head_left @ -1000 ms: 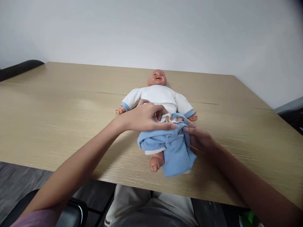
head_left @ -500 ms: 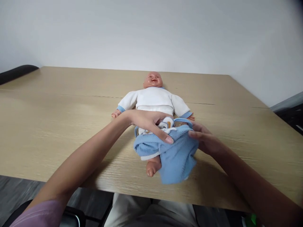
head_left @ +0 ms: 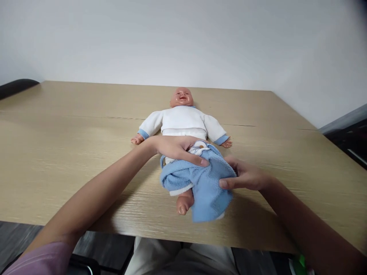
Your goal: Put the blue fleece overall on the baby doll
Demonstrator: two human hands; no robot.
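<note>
On its back, head toward the wall, lies a baby doll (head_left: 182, 97) in a white top (head_left: 183, 118) with blue cuffs. Blue doll pants (head_left: 213, 187) are bunched around its legs. One bare foot (head_left: 184, 204) sticks out of the left pant leg; the other foot is hidden in the cloth. My left hand (head_left: 183, 149) lies across the doll's waist, its thumb pressing the waistband and its other fingers hidden. With thumb in front and fingers behind, my right hand (head_left: 241, 173) grips the right side of the pants.
The doll lies on a light wooden table (head_left: 86, 152) whose front edge runs close to my lap. A pale wall (head_left: 183, 42) rises behind it. Black chair parts (head_left: 17, 88) show at the far left, and a dark object (head_left: 349, 133) stands beyond the right edge.
My right hand has slid down from the waistband to the side of the right pant leg. The waistband on that side now sits over the doll's hip. My left hand stays at the waist.
</note>
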